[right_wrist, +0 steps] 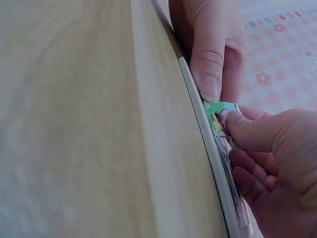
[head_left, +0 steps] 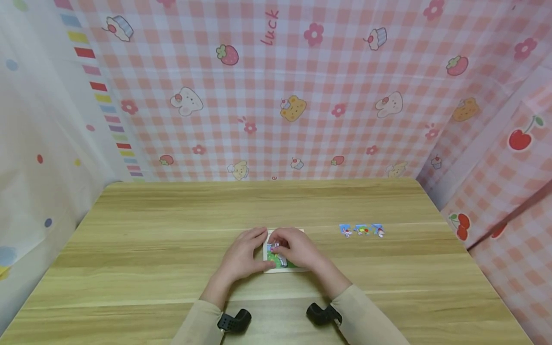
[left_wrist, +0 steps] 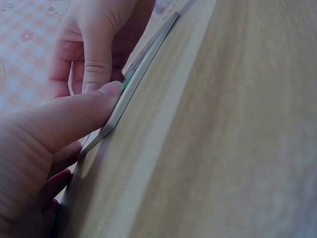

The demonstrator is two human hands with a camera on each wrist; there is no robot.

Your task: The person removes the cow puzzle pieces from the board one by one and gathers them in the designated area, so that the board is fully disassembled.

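Observation:
A small jigsaw puzzle board [head_left: 286,270] with a pale rim and a green picture lies flat on the table. My left hand [head_left: 243,255] holds it at the left side, thumb on the near left corner and fingers toward the far left corner. Over the board's left part my right hand [head_left: 298,247] pinches a puzzle piece [right_wrist: 218,119] between thumb and fingers, low against the picture. In the right wrist view, the fingers hide part of this piece. Fitted pieces show on the board beneath the right hand, partly covered.
Three loose puzzle pieces [head_left: 362,230] lie in a row on the wooden table [head_left: 172,211], right of the board. A pink checked cloth [head_left: 267,81] hangs behind the table, with more cloth at both sides. Each wrist wears a black camera [head_left: 235,321].

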